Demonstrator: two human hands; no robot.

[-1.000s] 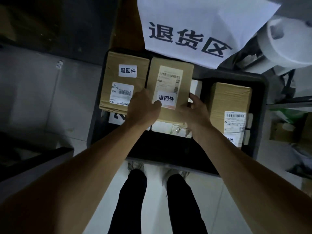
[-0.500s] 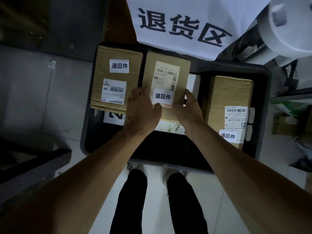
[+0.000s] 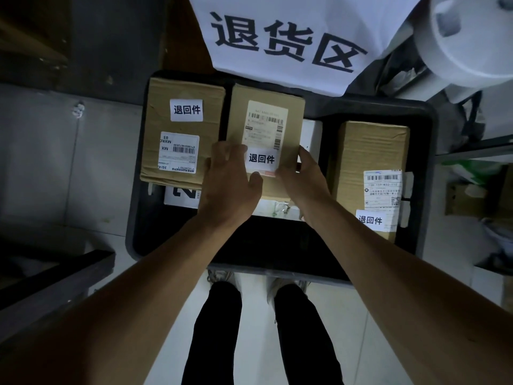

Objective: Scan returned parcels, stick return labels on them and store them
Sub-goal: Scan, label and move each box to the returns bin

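A brown cardboard parcel [image 3: 266, 118] with a barcode label and a white return label [image 3: 261, 159] sits in the middle of a black crate [image 3: 422, 173], on top of white boxes. My left hand [image 3: 230, 184] grips its left near edge, thumb on the top face. My right hand [image 3: 302, 176] grips its right near corner. A second labelled parcel [image 3: 180, 129] lies to its left. A third labelled parcel [image 3: 372, 168] lies at the right of the crate.
A white paper sign [image 3: 288, 37] with large black characters hangs over the crate's far edge. A white round object [image 3: 466, 37] is at the top right. A dark shelf edge [image 3: 55, 282] is at the left. My legs and shoes [image 3: 222, 276] stand on the pale floor below the crate.
Both hands have stayed on the middle parcel, which has settled slightly lower and further into the crate beside the left parcel. The view has shifted a little.
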